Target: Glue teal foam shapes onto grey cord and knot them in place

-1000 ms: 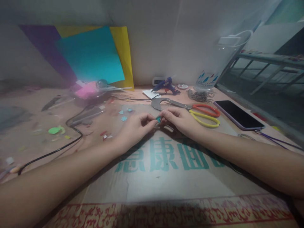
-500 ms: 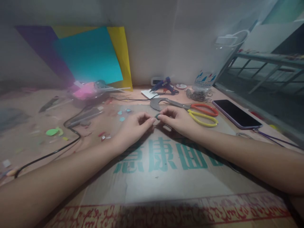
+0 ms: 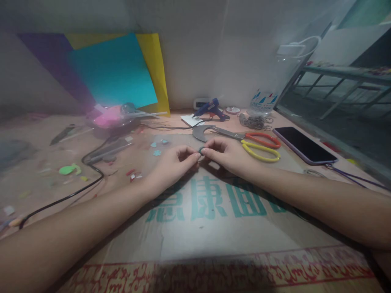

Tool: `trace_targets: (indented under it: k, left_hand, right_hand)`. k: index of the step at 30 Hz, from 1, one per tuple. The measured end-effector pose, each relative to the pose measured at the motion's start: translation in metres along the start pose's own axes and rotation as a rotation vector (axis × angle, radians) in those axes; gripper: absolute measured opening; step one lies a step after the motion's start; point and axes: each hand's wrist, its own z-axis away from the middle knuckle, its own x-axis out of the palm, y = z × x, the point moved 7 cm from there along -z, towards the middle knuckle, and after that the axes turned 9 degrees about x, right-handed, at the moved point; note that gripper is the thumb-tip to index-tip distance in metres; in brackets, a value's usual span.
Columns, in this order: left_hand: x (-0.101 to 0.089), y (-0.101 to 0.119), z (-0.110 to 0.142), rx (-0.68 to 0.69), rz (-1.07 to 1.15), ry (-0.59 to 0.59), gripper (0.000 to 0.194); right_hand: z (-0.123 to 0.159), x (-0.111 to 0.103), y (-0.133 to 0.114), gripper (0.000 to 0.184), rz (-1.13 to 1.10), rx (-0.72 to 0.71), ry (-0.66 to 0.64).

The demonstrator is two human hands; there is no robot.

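Observation:
My left hand (image 3: pixel 180 162) and my right hand (image 3: pixel 224 154) meet fingertip to fingertip above a printed cardboard sheet (image 3: pixel 195 240). Pinched between both thumbs and forefingers is a small dark teal piece (image 3: pixel 200 150), mostly covered by the fingers; its exact kind cannot be made out. Just beyond the hands lie scissors (image 3: pixel 226 133) with one orange and one yellow handle, blades apart. Several light-blue cut-out shapes (image 3: pixel 157 153) rest to the left of my left hand, one of them flower-like.
A blue glue gun (image 3: pixel 210 109) stands at the back, its black cord (image 3: pixel 64 198) running left. A phone (image 3: pixel 305 145), a chain (image 3: pixel 253 121) and a clear cup (image 3: pixel 264 101) are at right. Coloured sheets (image 3: pixel 116 75) lean on the wall behind a pink-filled bag (image 3: pixel 108 118). Scraps litter the left.
Both hands keep their pinch on the small teal piece, which appears slightly turned between the fingertips. The surrounding things stay put; the view has shifted very slightly.

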Motion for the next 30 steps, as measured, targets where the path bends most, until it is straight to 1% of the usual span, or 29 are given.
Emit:
trace_targets:
  k: [6, 9, 15, 23, 30]
  left_hand:
    - [-0.0011, -0.0037, -0.0006, 0.021, 0.053, 0.018, 0.021]
    - [-0.0015, -0.0067, -0.0004, 0.009, 0.072, 0.026, 0.019]
    - [-0.0003, -0.0081, -0.0001, 0.006, 0.080, 0.018, 0.019]
    - [-0.0010, -0.0020, -0.0001, 0.038, 0.064, 0.023, 0.027]
    - [-0.0014, -0.0053, 0.0008, 0.007, 0.066, 0.030, 0.024]
  right_hand:
    - [-0.0016, 0.0025, 0.0070, 0.024, -0.078, 0.029, -0.034]
    - [-0.0028, 0.0034, 0.0097, 0.024, -0.102, 0.041, -0.041]
    - [-0.0037, 0.0029, 0.0071, 0.026, -0.178, -0.010, -0.069]
    - [-0.0034, -0.0006, 0.0037, 0.026, -0.093, -0.025, -0.036]
    - [-0.0023, 0.0012, 0.0034, 0.024, -0.115, -0.028, -0.036]
